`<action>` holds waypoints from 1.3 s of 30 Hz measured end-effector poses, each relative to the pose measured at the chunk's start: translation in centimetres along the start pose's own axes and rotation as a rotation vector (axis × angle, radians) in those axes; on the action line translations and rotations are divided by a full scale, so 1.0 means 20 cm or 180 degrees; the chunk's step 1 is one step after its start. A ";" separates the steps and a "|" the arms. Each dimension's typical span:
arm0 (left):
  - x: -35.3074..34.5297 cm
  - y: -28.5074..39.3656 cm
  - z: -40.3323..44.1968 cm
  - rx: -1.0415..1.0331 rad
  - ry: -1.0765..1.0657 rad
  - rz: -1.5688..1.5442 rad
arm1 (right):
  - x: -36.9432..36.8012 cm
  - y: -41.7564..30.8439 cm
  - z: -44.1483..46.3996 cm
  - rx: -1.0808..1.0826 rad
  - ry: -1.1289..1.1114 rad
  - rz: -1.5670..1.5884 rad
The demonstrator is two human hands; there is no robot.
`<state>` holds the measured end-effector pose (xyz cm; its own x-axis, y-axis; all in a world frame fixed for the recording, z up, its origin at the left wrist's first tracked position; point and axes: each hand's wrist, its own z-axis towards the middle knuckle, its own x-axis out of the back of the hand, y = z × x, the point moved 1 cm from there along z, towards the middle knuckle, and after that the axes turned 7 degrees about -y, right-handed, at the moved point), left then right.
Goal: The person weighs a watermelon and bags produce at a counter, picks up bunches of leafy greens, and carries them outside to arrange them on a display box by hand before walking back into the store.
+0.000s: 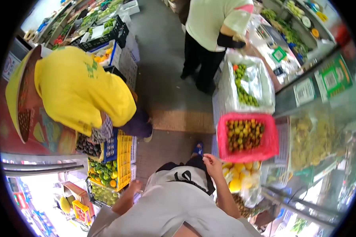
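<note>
My right hand (213,164) is in front of my body on the right, its fingers curled together in a loose pinch with nothing visible in them. It is close to a pink-lined crate (268,151) of small yellow-brown fruit (244,135), apart from it. My left hand (135,187) hangs low on the left, beside a yellow crate (124,156) and crates of green-orange citrus (103,172) and green fruit (103,193). Its fingers are small and blurred, so their pose is unclear. Large yellow fruit (236,181) lies below the pink-lined crate.
A person in a yellow top (79,87) and wide hat bends over dark fruit (88,145) at left. Another person in a pale top (209,23) stands ahead at right, near a lined box (265,85) of green fruit. A floor step (182,121) crosses the aisle.
</note>
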<state>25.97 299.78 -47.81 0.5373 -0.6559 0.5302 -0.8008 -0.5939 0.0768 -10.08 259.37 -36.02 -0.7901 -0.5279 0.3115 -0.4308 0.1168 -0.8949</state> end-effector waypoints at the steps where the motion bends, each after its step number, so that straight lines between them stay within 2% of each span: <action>1: 0.04 0.07 -0.06 0.0069 -0.0142 -0.1183 | 0.02 -0.10 0.16 -0.0054 -0.0309 0.0244; 2: 0.06 0.13 -0.10 0.0191 -0.0205 -0.2360 | 0.04 -0.18 0.30 -0.0165 -0.0660 0.0461; 4: 0.10 0.29 -0.10 0.0455 -0.0062 -0.3034 | 0.06 -0.31 0.60 -0.0041 -0.0938 -0.0010; 5: 0.13 0.37 -0.06 0.0539 -0.0006 -0.3142 | 0.06 -0.37 0.77 0.0114 -0.1072 -0.0410; 8: 0.28 0.54 0.16 0.0651 0.0142 -0.3340 | -0.04 -0.65 1.20 0.0077 -0.1488 -0.0671; 9: 0.32 0.57 0.26 0.0694 0.0164 -0.3374 | -0.12 -0.66 1.37 0.0308 -0.1556 -0.1215; 12: 0.53 0.63 0.55 0.0768 0.0175 -0.3487 | -0.39 -0.74 1.81 0.0418 -0.2110 -0.1741; 13: 0.62 0.63 0.63 0.0792 0.0134 -0.3493 | -0.49 -0.80 1.93 0.0409 -0.2155 -0.1815; 15: 0.85 0.60 0.78 0.0814 0.0109 -0.3524 | -0.69 -0.89 2.19 0.0638 -0.2922 -0.2106; 16: 0.98 0.57 0.83 0.0841 0.0102 -0.3529 | -0.74 -0.97 2.27 0.0639 -0.2964 -0.2165; 18: 1.31 0.48 0.95 0.0882 0.0260 -0.3662 | -0.90 -1.16 2.50 0.0730 -0.3601 -0.3096; 19: 1.47 0.43 1.01 0.0911 0.0382 -0.3761 | -0.98 -1.23 2.63 0.0693 -0.3846 -0.3006; 22: 1.93 0.31 1.13 0.0984 0.0767 -0.4149 | -1.17 -1.52 2.97 0.0978 -0.3739 -0.2677; 26: 2.50 0.13 1.27 0.1148 0.1370 -0.4837 | -1.41 -1.71 3.45 0.0696 -0.3265 -0.2432; 28: 2.71 0.06 1.33 0.1254 0.1561 -0.5035 | -1.55 -1.69 3.74 0.0751 -0.3570 -0.2617; 32: 3.03 0.01 1.51 0.1538 0.1571 -0.4928 | -1.79 -1.66 4.45 0.1155 -0.4087 -0.3534; 34: 3.12 0.05 1.59 0.1689 0.1351 -0.4634 | -1.92 -1.76 4.83 0.0779 -0.3641 -0.3490; 35: 3.20 0.09 1.61 0.1744 0.1200 -0.4499 | -1.98 -1.72 5.06 0.0743 -0.3330 -0.3321; 36: 3.28 0.16 1.63 0.1792 0.1042 -0.4382 | -2.03 -1.79 5.23 0.0386 -0.3129 -0.2984; 38: 3.45 0.30 1.59 0.1863 0.0899 -0.4183 | -2.01 -1.90 5.40 0.0705 -0.2406 -0.2331; 39: 3.55 0.35 1.59 0.1872 0.0896 -0.4095 | -1.99 -1.95 5.49 -0.0070 -0.2569 -0.1539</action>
<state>66.99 234.24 -36.45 0.6644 0.5431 0.5134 0.4503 -0.8392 0.3051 86.13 183.40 -48.61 0.0143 -0.9458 0.3245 -0.6477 -0.2560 -0.7176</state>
